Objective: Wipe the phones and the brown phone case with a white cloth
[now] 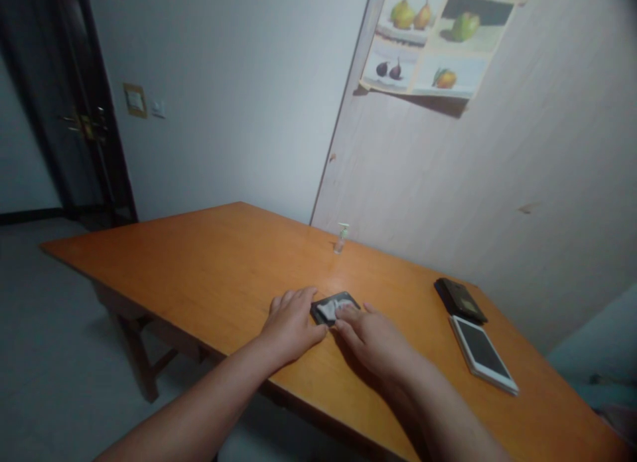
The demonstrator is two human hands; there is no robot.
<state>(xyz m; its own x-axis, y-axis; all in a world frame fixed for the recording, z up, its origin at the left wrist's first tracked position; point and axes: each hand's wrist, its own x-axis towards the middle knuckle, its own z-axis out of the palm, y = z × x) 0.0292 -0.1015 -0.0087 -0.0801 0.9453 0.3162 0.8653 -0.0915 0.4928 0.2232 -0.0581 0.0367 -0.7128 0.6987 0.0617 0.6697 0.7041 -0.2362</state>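
A dark, flat phone-like device (pixel 351 296) lies on the wooden table in front of me. My left hand (pixel 293 322) grips it at its left end, with the fingertips by the far corner and the thumb by the near one. On top of the device is a crumpled pale grey-white cloth or wipe (pixel 328 308). My right hand (pixel 373 336) presses this cloth down with its fingers, which partly cover both cloth and device.
A small clear pump bottle (pixel 339 241) stands near the table's (pixel 199 263) back edge. On the right lie a white tablet (pixel 482 352) and a dark case or wallet (pixel 460 300). Behind the table are the wall and a fruit poster (pixel 423 47).
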